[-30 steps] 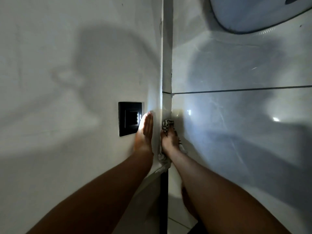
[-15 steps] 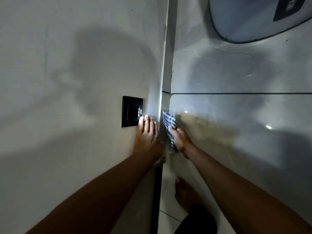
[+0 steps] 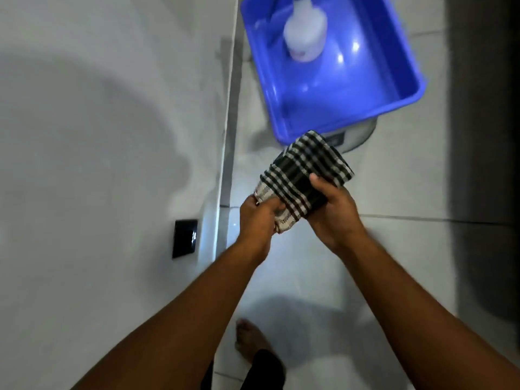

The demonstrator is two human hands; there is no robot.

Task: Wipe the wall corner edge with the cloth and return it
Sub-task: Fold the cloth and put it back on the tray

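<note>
A black-and-white checked cloth (image 3: pixel 306 170) is held in the air by both hands, to the right of the wall corner edge (image 3: pixel 228 130). My left hand (image 3: pixel 257 223) pinches its lower left end. My right hand (image 3: pixel 333 215) grips its middle from below and the right. The cloth's far end hangs just in front of the near rim of a blue plastic tub (image 3: pixel 405 80). Neither hand touches the wall.
A white bottle (image 3: pixel 305 32) stands inside the blue tub, which rests on a pale round appliance (image 3: pixel 360 136). A black wall switch (image 3: pixel 185 237) sits left of the corner. My bare foot (image 3: pixel 250 340) is on the tiled floor below. A dark panel fills the right edge.
Both hands have come off the wall and moved right and away from the corner, the left hand now also gripping the cloth. The view has swung so the blue tub shows.
</note>
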